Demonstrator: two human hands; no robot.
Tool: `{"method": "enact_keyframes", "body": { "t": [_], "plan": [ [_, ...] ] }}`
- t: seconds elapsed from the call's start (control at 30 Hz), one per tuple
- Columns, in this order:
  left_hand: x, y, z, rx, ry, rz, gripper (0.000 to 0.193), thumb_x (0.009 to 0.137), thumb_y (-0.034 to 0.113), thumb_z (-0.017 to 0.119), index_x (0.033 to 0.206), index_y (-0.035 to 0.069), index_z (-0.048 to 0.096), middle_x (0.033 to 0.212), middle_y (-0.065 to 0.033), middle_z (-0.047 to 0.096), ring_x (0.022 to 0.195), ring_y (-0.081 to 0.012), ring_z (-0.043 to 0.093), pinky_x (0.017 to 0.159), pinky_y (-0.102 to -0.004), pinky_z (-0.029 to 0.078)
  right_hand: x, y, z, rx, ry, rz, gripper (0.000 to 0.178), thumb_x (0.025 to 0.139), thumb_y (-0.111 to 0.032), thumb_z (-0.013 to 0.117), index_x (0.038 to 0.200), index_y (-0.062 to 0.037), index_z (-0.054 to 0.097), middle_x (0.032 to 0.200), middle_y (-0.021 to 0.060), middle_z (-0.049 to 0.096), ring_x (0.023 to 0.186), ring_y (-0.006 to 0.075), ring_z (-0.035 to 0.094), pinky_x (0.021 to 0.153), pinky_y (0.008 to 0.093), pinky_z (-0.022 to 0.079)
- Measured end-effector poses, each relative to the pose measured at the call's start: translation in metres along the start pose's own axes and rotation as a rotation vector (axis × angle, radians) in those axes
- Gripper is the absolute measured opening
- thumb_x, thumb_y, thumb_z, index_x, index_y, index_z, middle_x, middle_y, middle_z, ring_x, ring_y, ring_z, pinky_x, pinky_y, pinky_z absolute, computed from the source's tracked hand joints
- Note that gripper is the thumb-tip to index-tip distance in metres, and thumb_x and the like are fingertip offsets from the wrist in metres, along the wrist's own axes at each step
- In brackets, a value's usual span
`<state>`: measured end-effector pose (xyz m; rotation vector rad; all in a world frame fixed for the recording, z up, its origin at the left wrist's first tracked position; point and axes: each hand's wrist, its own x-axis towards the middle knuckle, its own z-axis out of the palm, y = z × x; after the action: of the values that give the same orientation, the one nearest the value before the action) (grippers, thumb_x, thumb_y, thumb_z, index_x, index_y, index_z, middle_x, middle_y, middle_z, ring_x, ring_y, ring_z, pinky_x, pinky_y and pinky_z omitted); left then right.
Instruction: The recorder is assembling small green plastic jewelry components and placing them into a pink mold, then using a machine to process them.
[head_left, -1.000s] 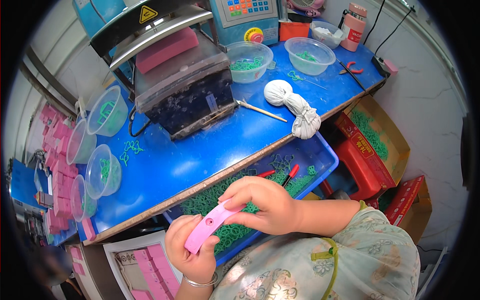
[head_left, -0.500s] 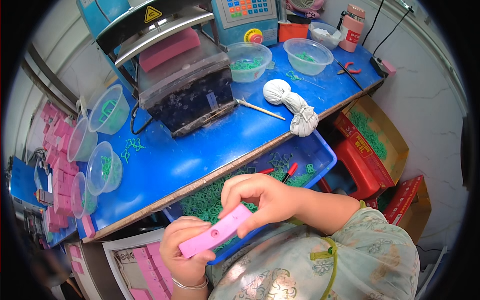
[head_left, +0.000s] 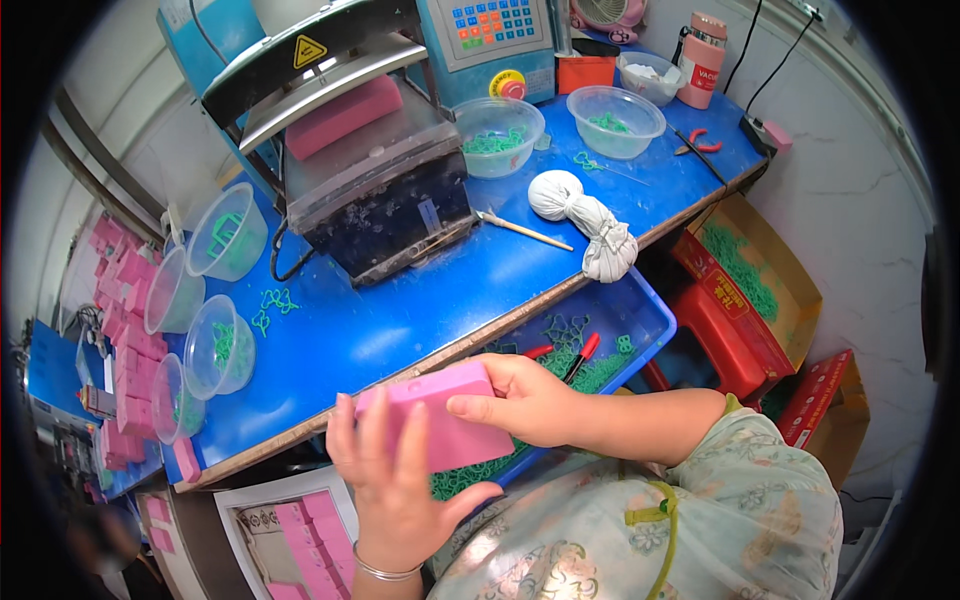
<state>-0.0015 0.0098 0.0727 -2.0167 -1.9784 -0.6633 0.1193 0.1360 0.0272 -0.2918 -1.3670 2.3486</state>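
A pink rectangular block is held over the front edge of the bench, its broad face turned up toward me. My right hand grips its right end, thumb across the face and the other fingers mostly hidden behind. At the block's left side, my left hand has its fingers stretched and spread in front of the face; whether they touch it I cannot tell. Below both hands, a blue tray contains many green rubbery pieces and red-capped pens.
A press machine stands on the blue bench with a pink block inside. Clear bowls of green pieces, a brush and a tied white cloth bundle lie around it. Cardboard boxes and a red stool sit right.
The block has turned from its narrow, holed side to its broad face. My left hand has loosened and spread its fingers, while my right hand keeps its grip. The view has shifted slightly.
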Motion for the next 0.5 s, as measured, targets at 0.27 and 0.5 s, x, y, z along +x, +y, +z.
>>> {"method": "enact_keyframes", "body": {
  "t": [0.27,0.5],
  "plan": [
    [-0.027,-0.035,0.027,-0.911,0.155,-0.293,0.092,0.067,0.042,0.07,0.134,0.0,0.024,0.13,-0.0194,0.035,0.11,-0.0379,0.046,0.087,-0.0452,0.044,0.044,-0.061,0.002,-0.027,-0.032,0.041,0.049,0.091,-0.041,0.046,0.113,0.002,0.051,0.106,0.0157,0.057,0.085,0.0212,0.062,0.071,0.0342,0.053],
    [-0.011,-0.032,0.003,-2.105,0.387,-0.556,0.073,0.084,0.052,0.047,0.138,0.009,0.022,0.134,-0.0225,0.033,0.118,-0.0437,0.037,0.088,-0.0563,0.041,0.099,-0.121,-0.038,0.078,0.132,0.062,0.05,0.094,-0.04,0.03,0.113,0.0019,0.052,0.089,0.0157,0.064,0.074,0.0194,0.063,0.061,0.0299,0.05]
  ]
}}
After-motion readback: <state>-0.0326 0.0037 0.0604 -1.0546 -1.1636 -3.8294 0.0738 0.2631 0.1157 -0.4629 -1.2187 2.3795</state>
